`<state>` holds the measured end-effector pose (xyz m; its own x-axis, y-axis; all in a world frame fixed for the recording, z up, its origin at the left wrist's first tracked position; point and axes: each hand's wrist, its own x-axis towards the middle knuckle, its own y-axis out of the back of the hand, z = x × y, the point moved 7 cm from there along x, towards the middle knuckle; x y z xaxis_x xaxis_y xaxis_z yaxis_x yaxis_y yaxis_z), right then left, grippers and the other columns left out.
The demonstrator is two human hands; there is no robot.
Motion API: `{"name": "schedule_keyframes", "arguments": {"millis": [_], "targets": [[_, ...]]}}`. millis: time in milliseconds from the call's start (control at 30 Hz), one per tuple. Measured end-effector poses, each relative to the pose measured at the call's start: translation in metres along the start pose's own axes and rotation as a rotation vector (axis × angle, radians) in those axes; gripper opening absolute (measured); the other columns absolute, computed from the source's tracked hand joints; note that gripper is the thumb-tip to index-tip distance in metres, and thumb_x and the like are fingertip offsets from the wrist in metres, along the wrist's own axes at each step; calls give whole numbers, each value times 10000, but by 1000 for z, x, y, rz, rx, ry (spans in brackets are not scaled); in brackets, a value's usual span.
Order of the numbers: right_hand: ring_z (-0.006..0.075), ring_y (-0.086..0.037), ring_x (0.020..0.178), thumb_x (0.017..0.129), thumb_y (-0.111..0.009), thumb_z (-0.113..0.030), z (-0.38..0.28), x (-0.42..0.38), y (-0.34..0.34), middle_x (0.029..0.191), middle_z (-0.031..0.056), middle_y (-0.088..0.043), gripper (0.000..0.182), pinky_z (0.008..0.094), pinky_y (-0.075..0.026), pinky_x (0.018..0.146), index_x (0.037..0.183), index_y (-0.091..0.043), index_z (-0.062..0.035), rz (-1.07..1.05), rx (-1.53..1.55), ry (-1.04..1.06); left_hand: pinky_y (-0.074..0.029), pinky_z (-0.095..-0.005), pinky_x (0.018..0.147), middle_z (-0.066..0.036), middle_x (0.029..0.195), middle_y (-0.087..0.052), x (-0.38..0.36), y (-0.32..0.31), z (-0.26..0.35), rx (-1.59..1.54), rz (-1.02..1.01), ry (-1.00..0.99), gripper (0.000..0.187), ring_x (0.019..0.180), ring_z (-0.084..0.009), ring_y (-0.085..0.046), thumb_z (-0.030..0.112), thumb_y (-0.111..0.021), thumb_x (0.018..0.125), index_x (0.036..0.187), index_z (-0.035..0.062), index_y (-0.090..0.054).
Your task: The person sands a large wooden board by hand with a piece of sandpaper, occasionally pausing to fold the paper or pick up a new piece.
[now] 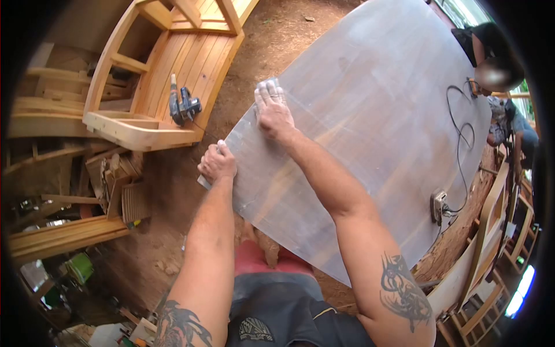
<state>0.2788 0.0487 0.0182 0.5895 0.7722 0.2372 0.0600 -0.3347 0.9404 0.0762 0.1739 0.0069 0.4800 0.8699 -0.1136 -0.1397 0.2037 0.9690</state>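
A large tabletop-like panel [352, 133], coated with pale dust, stretches out in front of me. My left hand [218, 162] is closed round its near left edge, the thumb on top. Farther along the same edge, my right hand [273, 111] presses down on the surface, its fingers close together and whitened with dust. A thin pale rim shows around those fingertips; what lies beneath them is hidden.
A power tool [184, 107] rests on a slatted wooden bench [199, 58] at the left. A corded sander [440, 206] sits at the panel's right side, its black cable [462, 130] looping across. Another person [500, 72] works at the far right. Wood offcuts [118, 179] lie left.
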Motion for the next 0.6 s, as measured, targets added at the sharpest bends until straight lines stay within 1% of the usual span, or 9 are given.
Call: {"name": "schedule_keyframes", "arguments": {"millis": [67,100,167,200,233,333,433,533,600], "targets": [[411,-348,1543,1002,-556,-198,7,-14,16,1616,241,-443,566,575,-314,1259,1516,-498,32,-39,105,41,-456,-540,963,-163,1084,-761,0,0,-1,17,-16,-2,510,1091,-393,-677,499,-417,1062,1024,87,-715],[402,-352,1544,1002,-563,-205,25,-44,20,1630,230,-431,572,567,-302,1266,1524,-501,20,16,85,11,-458,-543,961,-165,1082,-761,1,-1,0,18,-23,9,512,1088,-394,-678,501,-415,1063,1024,87,-715],[401,-353,1547,1004,-577,-219,64,-142,45,1652,218,-412,594,542,-292,1271,1552,-489,-7,39,94,-101,-462,-550,945,-171,1072,-758,1,-2,1,21,-25,-2,499,1069,-396,-681,491,-423,1059,1023,88,-715],[414,-338,1554,1010,-583,-217,81,-193,66,1657,216,-408,600,533,-296,1267,1561,-479,-5,51,12,-117,-459,-549,947,-169,1069,-757,1,-5,-1,20,-16,-6,491,1066,-391,-680,487,-432,1053,1026,89,-718],[429,-321,1559,1015,-589,-214,105,-256,74,1661,229,-394,612,537,-284,1271,1573,-461,3,-52,-98,-212,-456,-548,948,-167,1066,-755,1,-5,-3,19,-6,-9,482,1063,-386,-680,482,-441,1047,1029,91,-722],[436,-286,1573,1026,-563,-180,144,-375,126,1671,275,-346,635,524,-201,1302,1602,-395,27,-42,-115,-614,-463,-547,927,-164,1052,-753,2,-4,-2,4,-17,-12,462,1045,-390,-681,470,-453,1042,1024,92,-717],[436,-269,1578,1019,-539,-162,127,-314,86,1671,283,-334,630,523,-184,1308,1595,-388,45,55,-56,-595,-464,-548,916,-159,1035,-751,2,-7,-2,3,10,-21,444,1026,-392,-682,461,-465,1038,1017,92,-711],[442,-288,1568,989,-518,-146,65,-126,28,1646,286,-375,610,549,-216,1299,1561,-432,49,17,-31,-311,-464,-552,917,-154,1044,-750,3,-10,-4,19,8,-31,447,1033,-391,-680,465,-462,1039,1018,93,-709],[446,-301,1561,968,-504,-135,32,-24,6,1628,288,-402,601,566,-237,1292,1538,-461,52,-7,-8,-216,-462,-552,924,-153,1052,-749,4,-12,-6,28,15,-22,450,1047,-387,-677,466,-459,1040,1018,92,-709]]}}
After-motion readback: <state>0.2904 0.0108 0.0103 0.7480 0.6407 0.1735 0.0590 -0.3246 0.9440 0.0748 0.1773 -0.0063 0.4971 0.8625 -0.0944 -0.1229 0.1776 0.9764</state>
